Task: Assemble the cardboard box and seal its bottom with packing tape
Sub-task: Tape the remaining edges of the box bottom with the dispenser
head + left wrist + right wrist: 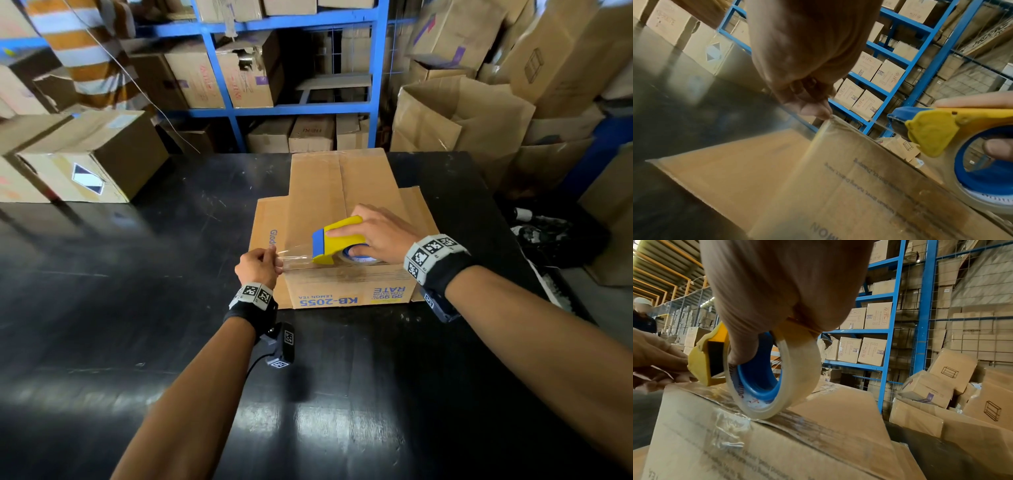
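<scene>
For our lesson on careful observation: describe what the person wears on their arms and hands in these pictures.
Both forearms and hands are bare: no sleeves, no gloves. Each wrist carries a black band topped by grey blocks printed with black-and-white square markers. A small black camera module, also marker-tagged, hangs under the left wrist with a thin black cable.

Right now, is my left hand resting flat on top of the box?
No, the left hand is off the cardboard box's left edge, pinching the free end of the clear tape pulled from the dispenser.

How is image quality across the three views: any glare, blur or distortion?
Head view: sharp at centre, window glare on the black table, shelves bowed by the wide lens. Left wrist view: left hand and cardboard box soft, table smeared. Right wrist view: right hand blurred, tape roll clearer.
</scene>
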